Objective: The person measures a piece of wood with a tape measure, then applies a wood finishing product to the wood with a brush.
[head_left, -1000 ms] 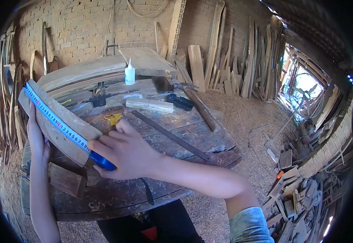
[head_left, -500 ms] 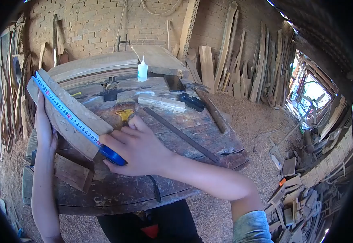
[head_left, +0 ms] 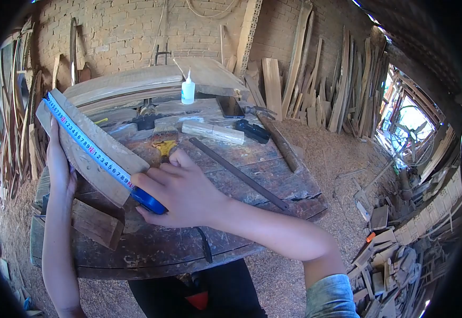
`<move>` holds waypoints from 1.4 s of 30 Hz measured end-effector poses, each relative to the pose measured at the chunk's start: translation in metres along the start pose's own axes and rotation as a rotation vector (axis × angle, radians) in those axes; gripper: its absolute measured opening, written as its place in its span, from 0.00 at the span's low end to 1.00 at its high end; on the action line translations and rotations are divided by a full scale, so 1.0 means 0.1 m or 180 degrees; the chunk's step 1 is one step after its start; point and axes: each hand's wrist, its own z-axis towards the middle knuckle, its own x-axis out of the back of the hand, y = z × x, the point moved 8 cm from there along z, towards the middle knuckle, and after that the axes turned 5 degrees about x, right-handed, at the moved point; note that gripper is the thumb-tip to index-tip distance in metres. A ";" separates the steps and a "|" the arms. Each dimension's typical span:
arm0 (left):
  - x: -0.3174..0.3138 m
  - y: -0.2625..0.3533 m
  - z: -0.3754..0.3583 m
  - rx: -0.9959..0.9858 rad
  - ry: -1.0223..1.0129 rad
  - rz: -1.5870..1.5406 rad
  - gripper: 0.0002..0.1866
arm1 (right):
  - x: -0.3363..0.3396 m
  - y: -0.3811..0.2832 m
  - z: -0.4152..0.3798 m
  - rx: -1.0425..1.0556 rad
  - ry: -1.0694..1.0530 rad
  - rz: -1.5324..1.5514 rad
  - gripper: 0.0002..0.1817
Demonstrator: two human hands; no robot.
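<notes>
A curved wooden board (head_left: 85, 167) is tilted up at the left of the workbench. My left hand (head_left: 60, 164) grips its left edge, with part of the fingers hidden behind the wood. Along the board's length runs the blue blade of a tape measure (head_left: 149, 202), pulled out to the board's upper end. My right hand (head_left: 180, 193) is closed around the blue tape case at the lower right end of the board. Just beyond that hand lies a brush with a yellow handle (head_left: 163, 148).
On the workbench (head_left: 225, 183) lie a long flat metal bar (head_left: 236, 172), a pale wood block (head_left: 213, 132), a black tool (head_left: 252, 131), a phone (head_left: 230, 107) and a hammer (head_left: 260, 111). A glue bottle (head_left: 188, 91) stands behind. A small wood piece (head_left: 96, 223) sits near the front left.
Almost nothing differs; the view has shifted very slightly. Both hands keep their hold, and the tape stays stretched along the board.
</notes>
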 end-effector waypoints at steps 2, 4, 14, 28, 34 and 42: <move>0.00 0.00 0.00 -0.0012 -0.0016 -0.0016 0.36 | 0.00 0.00 0.00 0.0009 0.0015 0.0012 0.28; 0.00 -0.01 0.00 -0.0002 -0.0029 -0.0024 0.36 | 0.00 0.00 0.00 0.0009 0.0001 -0.0004 0.28; 0.01 -0.01 -0.01 0.0023 0.0098 0.0026 0.35 | 0.02 -0.01 0.00 0.0040 0.0080 -0.0048 0.27; 0.13 -0.05 0.11 -0.0065 0.0074 -0.0054 0.31 | -0.14 0.15 -0.03 -0.1008 -0.0667 0.0727 0.48; 0.18 -0.04 0.17 -0.0135 -0.0016 -0.0127 0.31 | -0.25 0.27 -0.11 -0.1884 -0.0621 0.1866 0.53; 0.13 0.01 0.11 -0.0340 -0.0004 -0.0032 0.31 | -0.39 0.32 -0.21 -0.2764 -0.0963 0.3264 0.57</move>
